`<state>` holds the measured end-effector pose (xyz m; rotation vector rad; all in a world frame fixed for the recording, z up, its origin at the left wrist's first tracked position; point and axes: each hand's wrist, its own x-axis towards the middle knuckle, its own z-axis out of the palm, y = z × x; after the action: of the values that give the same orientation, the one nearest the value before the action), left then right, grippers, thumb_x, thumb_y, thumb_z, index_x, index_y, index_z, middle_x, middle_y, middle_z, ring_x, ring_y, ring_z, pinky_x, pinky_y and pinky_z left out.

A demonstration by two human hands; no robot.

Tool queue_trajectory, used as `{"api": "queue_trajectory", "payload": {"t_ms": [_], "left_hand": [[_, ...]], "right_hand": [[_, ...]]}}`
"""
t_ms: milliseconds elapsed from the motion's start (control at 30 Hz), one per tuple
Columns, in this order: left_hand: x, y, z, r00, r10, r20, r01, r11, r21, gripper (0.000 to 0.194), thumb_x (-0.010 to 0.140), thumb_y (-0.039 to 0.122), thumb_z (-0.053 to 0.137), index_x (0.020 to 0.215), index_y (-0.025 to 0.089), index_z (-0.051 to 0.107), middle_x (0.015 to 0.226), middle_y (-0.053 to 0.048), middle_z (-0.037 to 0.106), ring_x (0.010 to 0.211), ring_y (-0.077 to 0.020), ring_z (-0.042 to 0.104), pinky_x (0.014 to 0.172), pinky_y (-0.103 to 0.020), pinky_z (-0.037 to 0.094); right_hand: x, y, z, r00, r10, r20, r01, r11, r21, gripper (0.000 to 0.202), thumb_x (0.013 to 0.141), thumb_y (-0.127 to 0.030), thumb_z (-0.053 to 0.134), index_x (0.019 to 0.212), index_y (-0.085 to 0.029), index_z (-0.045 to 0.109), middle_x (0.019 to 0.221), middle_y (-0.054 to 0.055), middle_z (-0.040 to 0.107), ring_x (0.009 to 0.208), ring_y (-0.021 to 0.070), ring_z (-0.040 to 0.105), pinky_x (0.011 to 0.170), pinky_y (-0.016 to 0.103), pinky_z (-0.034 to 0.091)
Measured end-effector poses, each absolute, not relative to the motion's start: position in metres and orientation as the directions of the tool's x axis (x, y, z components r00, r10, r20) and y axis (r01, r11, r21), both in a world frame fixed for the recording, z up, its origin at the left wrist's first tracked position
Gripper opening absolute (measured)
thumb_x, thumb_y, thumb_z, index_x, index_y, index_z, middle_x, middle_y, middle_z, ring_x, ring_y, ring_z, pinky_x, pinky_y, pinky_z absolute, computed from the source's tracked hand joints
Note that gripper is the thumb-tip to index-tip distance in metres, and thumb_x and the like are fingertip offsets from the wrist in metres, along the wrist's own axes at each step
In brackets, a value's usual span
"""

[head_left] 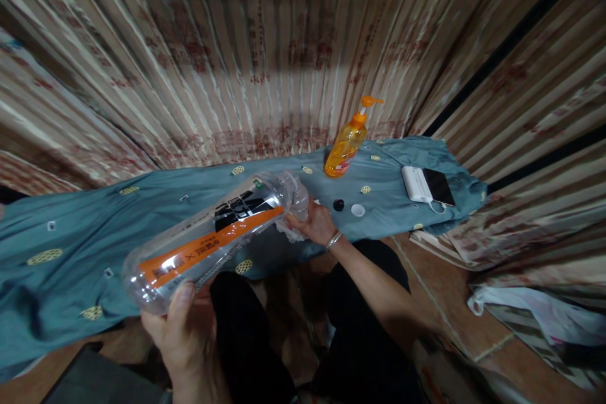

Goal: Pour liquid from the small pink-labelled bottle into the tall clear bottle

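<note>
A large clear plastic bottle (208, 237) with a grey, black and orange label lies tilted across my view, its neck up to the right. My left hand (182, 322) is closed around its base, thumb on the near side. At the neck end, my right hand (316, 222), with a bracelet on the wrist, is closed on the bottle; some of its fingers are hidden. Crumpled white tissue-like material (291, 230) shows beneath that hand; I cannot tell whether it is held. Right of the hand lie a small black cap (338, 204) and a white round lid (358, 210).
An orange pump bottle (346, 146) stands at the back of the narrow surface covered with teal cloth (156, 202). A white power bank (416, 184) is cabled to a dark phone (439, 187) at the right. Striped curtains (265, 44) hang behind. A white bag (534, 309) lies low right.
</note>
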<state>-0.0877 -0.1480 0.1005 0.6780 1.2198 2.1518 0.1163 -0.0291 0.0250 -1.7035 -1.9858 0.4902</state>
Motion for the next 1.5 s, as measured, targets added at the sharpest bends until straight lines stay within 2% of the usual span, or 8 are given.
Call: {"api": "queue_trajectory", "payload": {"t_ms": [200,333,467,600,767,967,1200,1500], "left_hand": [[-0.088,-0.150,0.099,-0.699,0.701,0.141,-0.232,-0.409,0.882,0.041,0.054,0.038,0.094,0.091,0.025,0.079,0.104,-0.008,0.080,0.110,-0.0388,0.075,0.093,-0.061,0.064],[-0.089,-0.150,0.095,-0.710,0.694,0.119,-0.232,-0.391,0.891,0.047,0.052,0.039,0.095,0.095,0.025,0.080,0.104,-0.007,0.081,0.104,-0.0360,0.076,0.090,-0.057,0.066],[-0.091,-0.152,0.094,-0.706,0.699,0.113,-0.229,-0.376,0.898,0.044,0.053,0.040,0.094,0.091,0.024,0.080,0.111,-0.008,0.080,0.109,-0.0362,0.075,0.089,-0.053,0.067],[-0.092,-0.153,0.095,-0.698,0.707,0.115,-0.234,-0.377,0.896,0.042,0.052,0.041,0.095,0.087,0.023,0.079,0.114,-0.008,0.079,0.114,-0.0367,0.072,0.087,-0.053,0.067],[-0.094,-0.153,0.095,-0.696,0.710,0.107,-0.245,-0.375,0.894,0.051,0.052,0.039,0.095,0.096,0.021,0.078,0.115,-0.008,0.077,0.103,-0.0305,0.073,0.080,-0.046,0.067],[-0.096,-0.153,0.094,-0.693,0.715,0.094,-0.269,-0.377,0.886,0.056,0.052,0.039,0.096,0.101,0.022,0.076,0.104,-0.006,0.077,0.091,-0.0246,0.072,0.077,-0.039,0.064],[-0.101,-0.154,0.089,-0.665,0.740,0.098,-0.269,-0.360,0.893,0.065,0.055,0.040,0.096,0.114,0.023,0.072,0.106,-0.006,0.075,0.096,-0.0278,0.071,0.091,-0.052,0.061],[-0.101,-0.154,0.089,-0.665,0.743,0.074,-0.303,-0.359,0.883,0.064,0.053,0.038,0.096,0.110,0.022,0.072,0.100,-0.004,0.072,0.092,-0.0244,0.068,0.093,-0.053,0.060]], "right_hand": [[0.116,-0.031,0.029,-0.097,0.989,0.111,0.827,0.142,-0.545,0.068,0.090,-0.049,0.077,0.145,-0.017,0.056,0.115,0.012,0.083,0.108,0.0291,0.080,0.091,0.034,0.062],[0.117,-0.033,0.034,-0.112,0.990,0.091,0.819,0.144,-0.555,0.065,0.092,-0.052,0.075,0.143,-0.018,0.057,0.115,0.012,0.083,0.108,0.0293,0.080,0.089,0.034,0.062],[0.119,-0.035,0.039,-0.135,0.990,0.046,0.809,0.137,-0.571,0.065,0.093,-0.053,0.074,0.141,-0.013,0.057,0.123,0.016,0.080,0.114,0.0300,0.078,0.093,0.033,0.059],[0.122,-0.035,0.039,-0.166,0.985,0.034,0.803,0.156,-0.575,0.065,0.093,-0.054,0.075,0.140,-0.014,0.058,0.125,0.016,0.079,0.116,0.0302,0.077,0.094,0.033,0.058],[0.122,-0.033,0.035,-0.162,0.986,0.046,0.822,0.160,-0.546,0.071,0.088,-0.054,0.080,0.141,-0.013,0.057,0.126,0.017,0.079,0.114,0.0312,0.077,0.092,0.034,0.059],[0.118,-0.033,0.033,-0.132,0.988,0.086,0.847,0.157,-0.508,0.060,0.088,-0.050,0.080,0.133,-0.015,0.063,0.116,0.016,0.082,0.108,0.0305,0.079,0.089,0.033,0.060],[0.118,-0.031,0.026,-0.134,0.983,0.122,0.837,0.178,-0.518,0.057,0.088,-0.050,0.079,0.130,-0.015,0.063,0.111,0.015,0.083,0.104,0.0302,0.080,0.086,0.033,0.060],[0.114,-0.035,0.034,-0.095,0.992,0.078,0.866,0.121,-0.486,0.058,0.089,-0.048,0.079,0.133,-0.015,0.061,0.114,0.015,0.082,0.108,0.0289,0.080,0.091,0.032,0.059]]}}
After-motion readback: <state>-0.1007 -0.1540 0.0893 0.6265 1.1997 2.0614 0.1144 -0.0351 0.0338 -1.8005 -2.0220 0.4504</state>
